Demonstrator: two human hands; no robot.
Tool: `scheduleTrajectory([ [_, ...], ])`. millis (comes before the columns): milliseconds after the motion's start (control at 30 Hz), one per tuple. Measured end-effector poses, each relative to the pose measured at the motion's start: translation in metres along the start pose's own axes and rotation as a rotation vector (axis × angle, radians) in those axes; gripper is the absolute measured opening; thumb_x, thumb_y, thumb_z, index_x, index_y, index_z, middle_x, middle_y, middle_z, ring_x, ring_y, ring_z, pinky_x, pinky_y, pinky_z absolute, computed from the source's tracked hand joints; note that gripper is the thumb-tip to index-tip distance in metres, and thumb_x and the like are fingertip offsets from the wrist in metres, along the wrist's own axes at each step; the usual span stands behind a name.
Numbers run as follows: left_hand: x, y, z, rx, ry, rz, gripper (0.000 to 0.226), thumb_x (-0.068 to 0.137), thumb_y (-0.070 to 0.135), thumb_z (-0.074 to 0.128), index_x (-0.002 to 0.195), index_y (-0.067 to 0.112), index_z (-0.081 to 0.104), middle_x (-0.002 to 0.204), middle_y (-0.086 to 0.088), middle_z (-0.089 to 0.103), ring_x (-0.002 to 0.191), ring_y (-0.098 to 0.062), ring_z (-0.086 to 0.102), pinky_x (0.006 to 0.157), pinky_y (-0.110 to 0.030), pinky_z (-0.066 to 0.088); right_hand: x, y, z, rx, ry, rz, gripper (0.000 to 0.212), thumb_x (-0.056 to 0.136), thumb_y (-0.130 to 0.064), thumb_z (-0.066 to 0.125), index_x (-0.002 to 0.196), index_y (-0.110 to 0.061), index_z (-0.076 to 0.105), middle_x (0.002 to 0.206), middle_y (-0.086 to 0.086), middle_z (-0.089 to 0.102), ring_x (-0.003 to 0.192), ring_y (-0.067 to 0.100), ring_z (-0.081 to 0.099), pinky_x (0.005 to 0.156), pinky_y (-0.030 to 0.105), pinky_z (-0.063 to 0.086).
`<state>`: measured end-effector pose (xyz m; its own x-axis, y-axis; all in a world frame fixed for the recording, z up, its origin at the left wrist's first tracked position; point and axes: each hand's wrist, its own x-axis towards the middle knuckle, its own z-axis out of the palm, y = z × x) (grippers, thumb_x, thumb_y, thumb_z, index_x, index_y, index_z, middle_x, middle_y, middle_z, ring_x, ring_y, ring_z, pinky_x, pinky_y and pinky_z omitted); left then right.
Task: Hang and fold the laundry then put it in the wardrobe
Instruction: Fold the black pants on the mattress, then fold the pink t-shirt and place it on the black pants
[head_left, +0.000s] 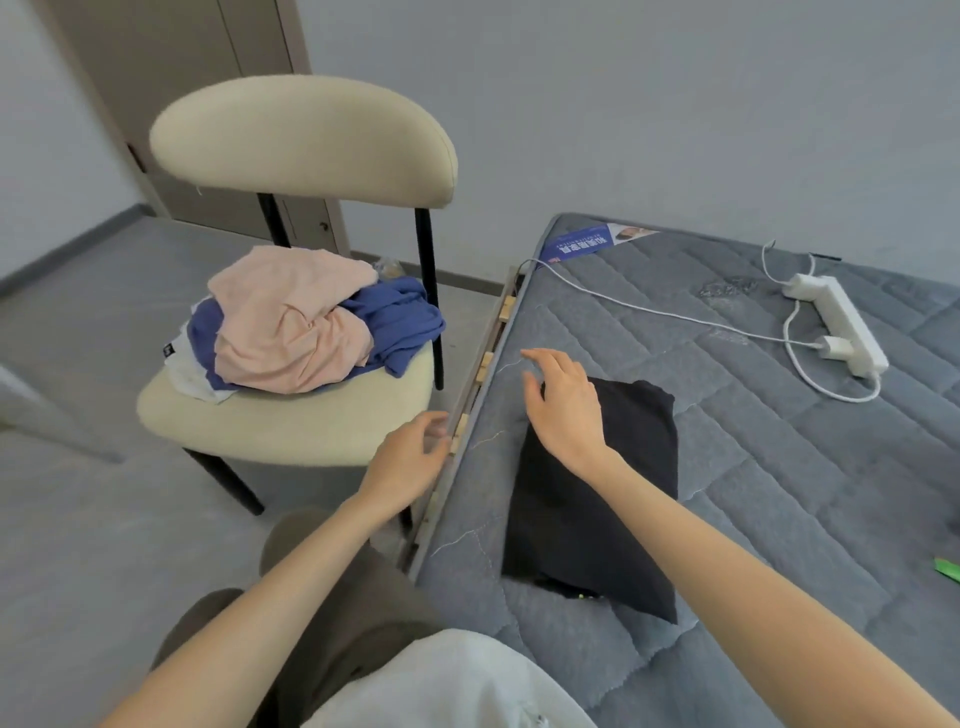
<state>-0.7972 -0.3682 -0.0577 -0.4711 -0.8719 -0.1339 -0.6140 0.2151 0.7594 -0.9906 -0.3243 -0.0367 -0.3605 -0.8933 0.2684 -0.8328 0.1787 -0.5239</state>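
Black garment (613, 493) lies folded on the bed (779, 467). Right hand (563, 410), fingers relaxed and empty, is over its far left corner. Left hand (410, 457) is loosely curled and empty at the bed edge. Judged: this fold is done; the next move is to take an item from the pile (291, 322) on the chair (291, 431).

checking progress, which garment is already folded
The black garment, flat on the mattress; the pink garment and blue garment lie crumpled on the chair.
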Motion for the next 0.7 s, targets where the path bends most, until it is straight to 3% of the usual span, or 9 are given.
scheduleTrajectory([
  [233,0.001,-0.040,-0.076,-0.076,0.223,-0.177,0.033,0.093,0.019,0.051,0.126,0.018,0.054,0.108,0.002,0.061,0.097,-0.018,0.057,0.080,-0.026,0.039,0.020,-0.060,0.036,0.111,-0.099,-0.067,0.036,0.099,-0.022,0.042,0.134,-0.015,0.049,0.136,0.005,0.050,0.123,0.023,0.047,0.098,0.042,0.042],
  [533,0.015,-0.097,-0.163,-0.124,0.377,-0.285,0.042,0.095,0.017,0.049,0.136,0.017,0.043,0.124,-0.002,0.057,0.094,-0.013,0.053,0.081,-0.022,0.034,0.066,-0.135,0.116,0.203,-0.295,-0.131,0.034,0.099,-0.024,0.040,0.132,-0.018,0.049,0.134,0.002,0.051,0.108,0.020,0.055,0.084,0.035,0.047],
  [700,0.035,-0.130,-0.185,-0.200,0.409,-0.331,0.043,0.095,0.015,0.048,0.137,0.018,0.044,0.125,-0.001,0.057,0.098,-0.013,0.056,0.080,-0.021,0.035,0.092,-0.168,0.174,0.152,-0.406,-0.217,0.040,0.099,-0.025,0.041,0.138,-0.022,0.043,0.143,0.003,0.042,0.117,0.027,0.051,0.092,0.041,0.046],
])
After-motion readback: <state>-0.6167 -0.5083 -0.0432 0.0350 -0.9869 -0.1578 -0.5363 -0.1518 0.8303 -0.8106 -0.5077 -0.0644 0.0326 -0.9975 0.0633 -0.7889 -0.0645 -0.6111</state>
